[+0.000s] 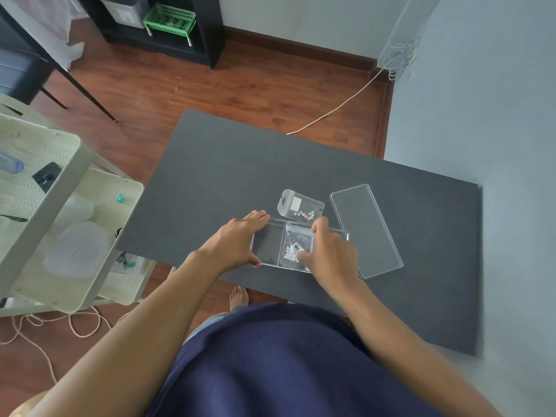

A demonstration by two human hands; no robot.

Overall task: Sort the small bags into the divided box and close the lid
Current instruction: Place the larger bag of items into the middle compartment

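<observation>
A clear divided box (267, 246) lies on the dark table (228, 176) in front of me. My left hand (237, 239) grips its left end, thumb on the near wall and fingers over the far wall. My right hand (329, 251) covers the box's right part and pinches a small clear bag (296, 246) with white beads, which lies in the middle compartment. The left compartment holds nothing. A second small bag (299, 206) with white and red beads lies flat on the table just behind the box. The clear lid (365, 228) lies apart on the table to the right.
A pale green trolley (69, 188) with shelves of odds and ends stands close to the table's left side. The grey wall (496, 115) runs along the table's right edge. A cable (337, 106) crosses the wooden floor beyond the table.
</observation>
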